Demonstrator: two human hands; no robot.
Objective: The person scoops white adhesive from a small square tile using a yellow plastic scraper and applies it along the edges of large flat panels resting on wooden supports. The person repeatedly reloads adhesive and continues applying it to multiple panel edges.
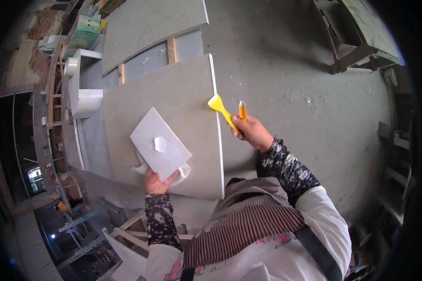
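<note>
Hands [158, 183] [252, 131] closed on board [171, 151], yellow spatula [224, 111]

Cloth [186, 171] partly hidden beneath white board [170, 149]; far panel [159, 28] cut off by top edge.

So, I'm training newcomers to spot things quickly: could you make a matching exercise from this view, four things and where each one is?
Things:
1. Scraper
2. Plate
3. Paste
4. Cloth

Places:
A. on top of the plate, as a small white blob
B. partly hidden beneath the plate
C. in the right hand
D. held near its lowest corner by the left hand

Pairs: 1-C, 2-D, 3-A, 4-B
</note>
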